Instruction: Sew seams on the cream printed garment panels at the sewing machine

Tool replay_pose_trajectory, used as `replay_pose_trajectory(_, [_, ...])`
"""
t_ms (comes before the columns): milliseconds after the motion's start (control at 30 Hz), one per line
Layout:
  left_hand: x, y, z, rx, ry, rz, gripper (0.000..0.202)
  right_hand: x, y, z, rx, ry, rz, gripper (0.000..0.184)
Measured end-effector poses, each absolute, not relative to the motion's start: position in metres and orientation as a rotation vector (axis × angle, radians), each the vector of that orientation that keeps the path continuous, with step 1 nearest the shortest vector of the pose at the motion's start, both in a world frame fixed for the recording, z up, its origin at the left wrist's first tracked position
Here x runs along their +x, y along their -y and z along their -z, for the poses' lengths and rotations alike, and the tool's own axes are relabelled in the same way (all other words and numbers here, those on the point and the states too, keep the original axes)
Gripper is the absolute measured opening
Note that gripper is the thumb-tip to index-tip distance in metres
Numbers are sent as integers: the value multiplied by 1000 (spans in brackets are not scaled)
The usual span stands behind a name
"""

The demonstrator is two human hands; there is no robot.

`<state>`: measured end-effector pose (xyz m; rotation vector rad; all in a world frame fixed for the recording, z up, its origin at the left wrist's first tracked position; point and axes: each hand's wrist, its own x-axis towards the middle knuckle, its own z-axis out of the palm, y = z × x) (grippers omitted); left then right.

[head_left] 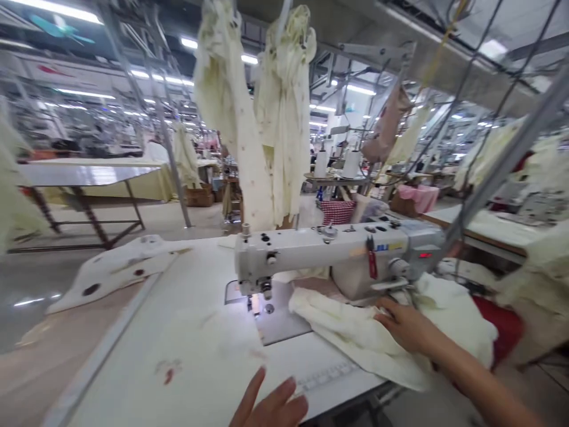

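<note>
A white sewing machine (338,252) stands on a white work table (178,344). A heap of cream fabric (351,332) lies on the table to the right of the needle. My right hand (406,326) rests on that fabric with its fingers curled into the cloth. My left hand (269,406) hovers at the table's near edge, fingers stretched out and apart, holding nothing.
Cream garments (262,112) hang from overhead rails behind the machine. A white cut piece (115,267) lies at the table's far left. A grey table (84,175) stands at left. Thread cones (351,163), a checked basket (338,210) and other workstations sit behind and to the right.
</note>
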<state>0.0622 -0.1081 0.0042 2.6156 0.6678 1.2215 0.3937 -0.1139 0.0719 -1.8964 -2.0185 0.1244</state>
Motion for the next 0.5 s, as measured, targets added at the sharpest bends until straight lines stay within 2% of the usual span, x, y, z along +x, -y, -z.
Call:
replay_pose_trajectory(100, [116, 87, -7, 2590, -451, -1243, 22, 407, 112, -59, -1954, 2049, -16, 23])
replay_pose_trajectory(167, [149, 66, -18, 2583, -562, -1007, 21, 405, 108, -57, -1928, 2104, 31, 23])
replay_pose_trajectory(267, [184, 41, -34, 2566, -778, -659, 22, 397, 101, -57, -1858, 2163, 84, 10])
replay_pose_trajectory(367, [203, 30, -39, 2554, -776, -627, 22, 394, 97, -60, -1733, 2174, 94, 22])
replay_pose_trajectory(467, [209, 26, -44, 2543, -635, -645, 35, 399, 100, -73, -1582, 2126, 86, 29])
replay_pose_trajectory(500, [206, 24, -48, 2537, -593, -640, 34, 401, 102, -80, -1538, 2098, 93, 31])
